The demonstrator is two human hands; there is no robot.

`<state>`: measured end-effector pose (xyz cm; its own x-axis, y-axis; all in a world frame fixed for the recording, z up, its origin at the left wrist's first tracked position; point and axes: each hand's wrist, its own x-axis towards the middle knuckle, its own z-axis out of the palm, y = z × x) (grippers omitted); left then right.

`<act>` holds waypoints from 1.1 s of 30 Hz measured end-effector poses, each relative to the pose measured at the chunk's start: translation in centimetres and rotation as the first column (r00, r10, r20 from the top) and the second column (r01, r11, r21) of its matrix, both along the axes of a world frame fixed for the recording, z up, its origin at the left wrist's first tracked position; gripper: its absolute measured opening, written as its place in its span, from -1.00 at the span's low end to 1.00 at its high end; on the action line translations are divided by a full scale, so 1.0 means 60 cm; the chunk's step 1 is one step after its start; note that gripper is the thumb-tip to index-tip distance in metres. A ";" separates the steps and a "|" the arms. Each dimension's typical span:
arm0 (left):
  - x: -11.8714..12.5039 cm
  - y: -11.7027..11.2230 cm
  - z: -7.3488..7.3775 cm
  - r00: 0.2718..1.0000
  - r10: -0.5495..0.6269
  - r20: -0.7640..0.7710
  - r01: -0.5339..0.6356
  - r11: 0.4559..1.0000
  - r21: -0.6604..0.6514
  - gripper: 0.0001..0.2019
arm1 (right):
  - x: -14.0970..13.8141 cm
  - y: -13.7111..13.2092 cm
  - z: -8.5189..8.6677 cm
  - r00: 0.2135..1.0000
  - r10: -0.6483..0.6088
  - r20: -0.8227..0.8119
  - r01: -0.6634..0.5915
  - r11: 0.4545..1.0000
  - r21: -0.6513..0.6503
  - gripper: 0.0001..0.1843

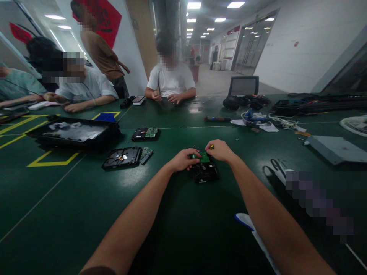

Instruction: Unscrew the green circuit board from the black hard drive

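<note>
While both forearms reached out over the dark green table (57, 198), the item under work was a black hard drive (205, 175), lying flat at centre on the near side of the hands, with a green circuit board (204, 156) on its far end. Left hand (183, 159): fingers curled, pinching the board's left edge. Right hand (220, 151): clenched on a small yellow-tipped tool (211, 146), probably a screwdriver; its working end was hidden at the board's far right corner. Handling note, as a judgement: the drive was best kept pinned flat by the left hand so it could not twist. The tool was best held upright and fully seated before turning, with light pressure, and the thin board touched by its edges only. Specks just beyond the hands may have been loose screws, too small to tell. To the left lay an opened hard drive (122, 157), with a loose circuit board (146, 154) touching its right side. Farther off were a second drive, board side up (145, 133), and, far left, a black tray (71, 131). To the far right lay a dark-handled screwdriver (218, 119), with a grey metal plate (338, 149) and a white fan (355, 125) at the right edge. On the far side sat a person in a white shirt (170, 80), hands on the table.
</note>
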<state>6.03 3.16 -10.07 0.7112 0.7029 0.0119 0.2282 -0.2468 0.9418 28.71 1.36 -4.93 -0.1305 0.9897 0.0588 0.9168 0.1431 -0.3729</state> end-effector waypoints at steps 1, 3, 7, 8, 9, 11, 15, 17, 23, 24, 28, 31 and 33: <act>0.000 0.000 0.000 1.000 -0.001 0.003 0.001 1.000 -0.001 -0.71 | 0.001 0.002 -0.003 1.000 -0.001 0.000 0.001 1.000 0.007 -0.86; 0.000 0.001 -0.002 1.000 0.003 0.007 -0.003 1.000 -0.003 -0.71 | 0.003 0.005 -0.010 1.000 0.009 -0.010 -0.009 1.000 0.024 -0.87; 0.002 0.002 -0.005 1.000 0.010 0.004 -0.010 1.000 -0.006 -0.72 | 0.005 0.007 -0.020 0.996 0.045 -0.075 -0.042 0.998 0.044 -0.91; 0.002 0.002 -0.006 1.000 0.009 0.004 -0.009 1.000 -0.008 -0.72 | 0.005 0.007 -0.021 0.994 0.043 -0.100 -0.038 0.998 0.043 -0.91; 0.003 0.003 -0.007 1.000 0.008 0.006 -0.008 1.000 -0.009 -0.72 | 0.005 0.007 -0.023 0.991 0.036 -0.127 -0.031 0.999 0.040 -0.91; 0.003 0.003 -0.008 1.000 0.003 0.010 -0.003 1.000 -0.013 -0.71 | 0.005 0.007 -0.026 0.983 0.020 -0.184 -0.016 1.000 0.027 -0.91; 0.002 0.003 -0.007 1.000 0.002 0.002 -0.002 1.000 -0.020 -0.68 | 0.006 0.008 -0.035 0.957 -0.008 -0.290 0.002 1.000 -0.023 -0.91; 0.002 0.003 -0.007 1.000 0.002 0.003 -0.002 1.000 -0.020 -0.67 | 0.006 0.009 -0.040 0.944 -0.011 -0.329 -0.004 0.999 -0.045 -0.91; 0.002 0.003 -0.005 1.000 0.010 -0.011 -0.011 1.000 -0.028 -0.66 | 0.006 0.014 -0.053 0.919 -0.021 -0.394 -0.018 0.995 -0.094 -0.90; 0.002 0.002 -0.005 1.000 0.014 -0.014 -0.014 0.999 -0.028 -0.66 | 0.006 0.015 -0.055 0.918 -0.030 -0.396 -0.011 0.995 -0.100 -0.90; 0.002 0.001 -0.005 1.000 0.017 -0.009 -0.017 1.000 -0.022 -0.66 | 0.004 0.017 -0.058 0.917 -0.048 -0.396 0.008 0.995 -0.102 -0.89; 0.002 0.000 -0.005 1.000 0.012 -0.004 -0.012 1.000 -0.021 -0.66 | 0.003 0.016 -0.058 0.917 -0.068 -0.394 0.029 0.994 -0.102 -0.88; 0.002 0.001 -0.005 1.000 0.013 -0.002 -0.013 1.000 -0.020 -0.67 | 0.002 0.015 -0.057 0.915 -0.084 -0.395 0.045 0.993 -0.107 -0.87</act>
<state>6.13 3.21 -10.36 0.7018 0.7124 -0.0030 0.2326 -0.2251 0.9462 28.81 2.24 -8.36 -0.0514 0.9987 -0.0007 0.6957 0.0353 -0.7175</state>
